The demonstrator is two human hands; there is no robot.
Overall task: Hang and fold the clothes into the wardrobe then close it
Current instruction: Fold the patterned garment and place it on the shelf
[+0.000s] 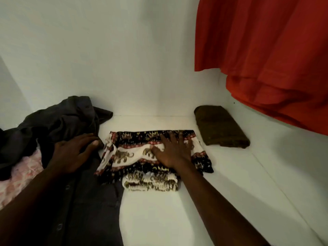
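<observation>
White wardrobe floor (230, 192) fills the frame. At centre lies the folded elephant-print garment (127, 155), thin, soft and light, likely to slump unless lifted from beneath by both folded edges. The right hand (173, 151) presses it flat, fingers spread; the left hand (71, 153), fingers straight, rests on the crumpled dark shirt (58, 125) at left.

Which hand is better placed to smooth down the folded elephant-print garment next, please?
Probably the right hand: it lies flat, fingers spread, on the elephant-print garment. The left hand rests on the dark shirt beside it.
</observation>
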